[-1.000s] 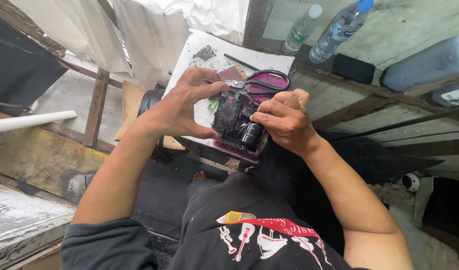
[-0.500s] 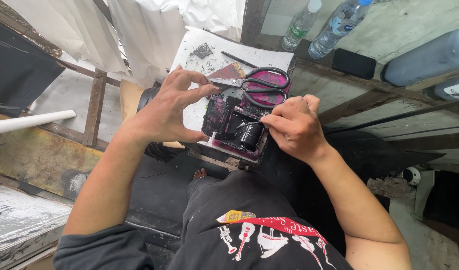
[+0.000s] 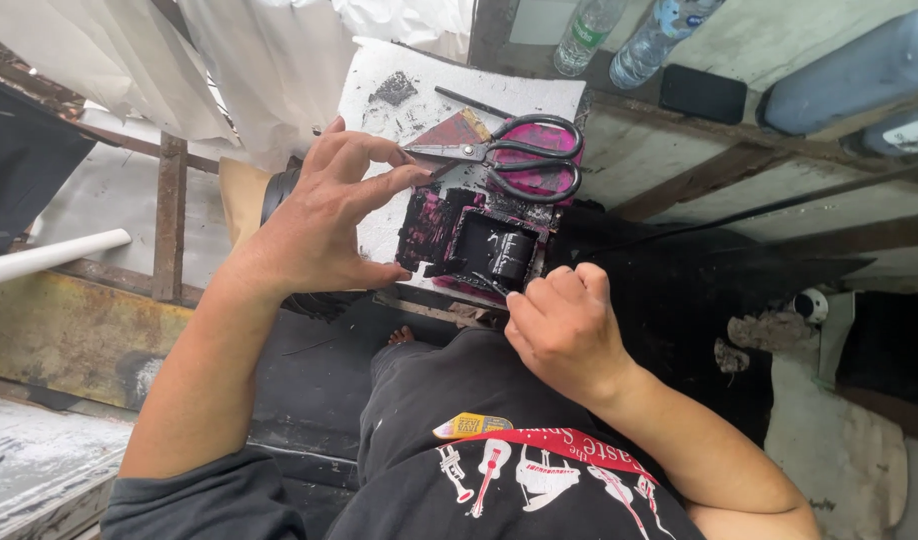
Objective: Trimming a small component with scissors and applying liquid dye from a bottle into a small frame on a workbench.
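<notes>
The left hand (image 3: pixel 324 215) is spread, fingertips pinching at the edge of a black and pink-stained block (image 3: pixel 469 240) on a white board (image 3: pixel 379 90); I cannot tell whether it truly grips anything. The block sits at the board's near edge, and black scissors (image 3: pixel 519 155) lie just behind it, blades toward those fingers, so a slip could nick them. The right hand (image 3: pixel 564 325) is curled around a thin dark tool (image 3: pixel 487 285) whose tip touches the block; hard pressure might tip the block off.
</notes>
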